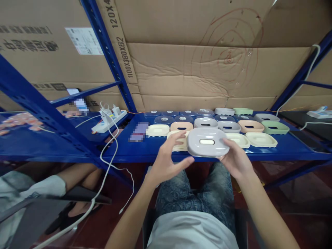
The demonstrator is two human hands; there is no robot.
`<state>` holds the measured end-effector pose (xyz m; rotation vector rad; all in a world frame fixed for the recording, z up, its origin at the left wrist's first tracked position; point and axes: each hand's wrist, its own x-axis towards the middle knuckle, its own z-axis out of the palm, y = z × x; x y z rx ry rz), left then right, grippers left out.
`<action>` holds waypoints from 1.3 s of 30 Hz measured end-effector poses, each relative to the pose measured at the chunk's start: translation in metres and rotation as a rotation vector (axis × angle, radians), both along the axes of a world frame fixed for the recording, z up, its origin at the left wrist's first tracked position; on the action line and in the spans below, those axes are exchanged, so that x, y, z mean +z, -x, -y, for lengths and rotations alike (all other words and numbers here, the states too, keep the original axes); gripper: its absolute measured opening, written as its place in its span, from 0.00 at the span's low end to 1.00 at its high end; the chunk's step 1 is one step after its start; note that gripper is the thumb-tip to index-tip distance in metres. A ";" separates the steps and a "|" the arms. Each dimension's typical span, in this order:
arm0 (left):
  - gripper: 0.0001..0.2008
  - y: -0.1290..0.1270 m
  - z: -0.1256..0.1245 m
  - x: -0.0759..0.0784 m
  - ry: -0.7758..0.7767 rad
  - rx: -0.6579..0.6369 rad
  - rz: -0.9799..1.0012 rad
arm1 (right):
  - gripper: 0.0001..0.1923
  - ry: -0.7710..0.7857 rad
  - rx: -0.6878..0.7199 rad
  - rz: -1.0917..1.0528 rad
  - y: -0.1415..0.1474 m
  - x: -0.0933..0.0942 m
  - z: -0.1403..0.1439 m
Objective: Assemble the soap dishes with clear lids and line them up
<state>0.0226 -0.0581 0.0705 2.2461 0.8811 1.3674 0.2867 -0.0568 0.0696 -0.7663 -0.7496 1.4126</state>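
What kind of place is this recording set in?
Probably a warehouse or packing room: blue metal shelving, flattened cardboard behind it, and rows of pastel soap dishes. Both hands hold a grey dish.

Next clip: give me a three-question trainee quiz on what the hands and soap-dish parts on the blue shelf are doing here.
1. True or false: both hands hold the grey tray.
2. Which colour is missing among the trays on the blue shelf? A) green B) red C) cream
3. Fill in: a white cable hangs from the ____ strip left of the trays.

Key
1. True. The left hand has fingers at its left edge, and the right hand supports its right edge.
2. B. There are a green tray and a cream tray, but no red one.
3. power
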 end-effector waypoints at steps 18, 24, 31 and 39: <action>0.42 0.034 0.009 -0.001 0.077 -0.018 -0.321 | 0.24 0.079 0.402 -0.023 0.040 -0.023 0.011; 0.31 0.094 0.014 -0.017 0.034 0.176 -0.248 | 0.22 0.009 0.469 0.039 0.049 -0.026 0.011; 0.33 0.166 -0.010 -0.034 0.129 0.477 -0.324 | 0.22 -0.074 0.401 0.120 0.020 -0.008 0.010; 0.29 0.151 -0.037 -0.038 0.107 0.460 -0.567 | 0.20 -0.114 0.281 0.156 0.002 0.010 0.014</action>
